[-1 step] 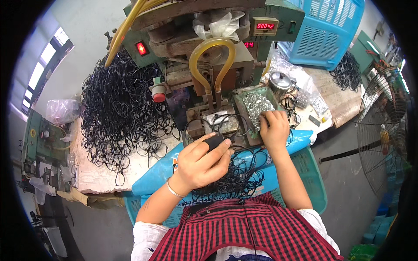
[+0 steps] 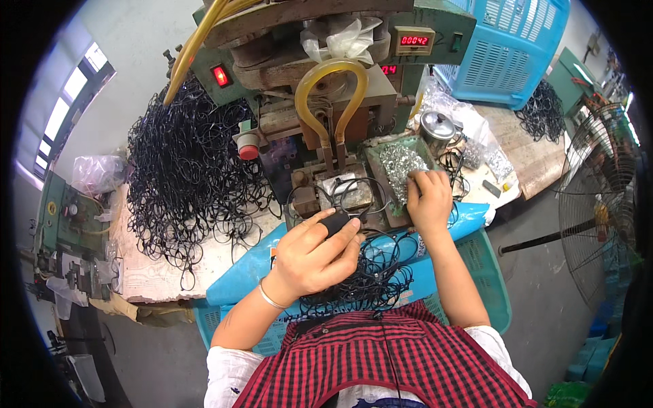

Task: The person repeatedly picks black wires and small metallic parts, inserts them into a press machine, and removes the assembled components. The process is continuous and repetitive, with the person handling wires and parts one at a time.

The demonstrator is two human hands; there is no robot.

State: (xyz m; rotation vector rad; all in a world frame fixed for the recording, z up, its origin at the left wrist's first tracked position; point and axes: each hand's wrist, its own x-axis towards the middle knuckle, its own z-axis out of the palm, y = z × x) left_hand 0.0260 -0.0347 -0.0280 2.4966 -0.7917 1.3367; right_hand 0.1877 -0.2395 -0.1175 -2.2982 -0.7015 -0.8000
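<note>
In front of the press, my left hand (image 2: 316,257) pinches a thin black looped cord (image 2: 376,182). Its loops curve up over the press's lower die (image 2: 348,192). A black cover (image 2: 333,223) wraps one of that hand's fingers. At the near right edge of a green metal tray (image 2: 376,158), my right hand (image 2: 431,202) has its fingers curled together; whatever they hold, if anything, is hidden. Small silver metal pieces (image 2: 403,166) fill much of the tray. Below my hands, a tangle of similar black cords (image 2: 367,282) lies on blue plastic sheeting (image 2: 238,275).
A big heap of black cords (image 2: 190,163) covers the bench's left. The green press (image 2: 272,115) with a yellow hose (image 2: 360,75) rises ahead. A lidded metal cup (image 2: 439,128) stands behind the tray, a blue crate (image 2: 500,54) beyond. A fan (image 2: 598,211) is at far right.
</note>
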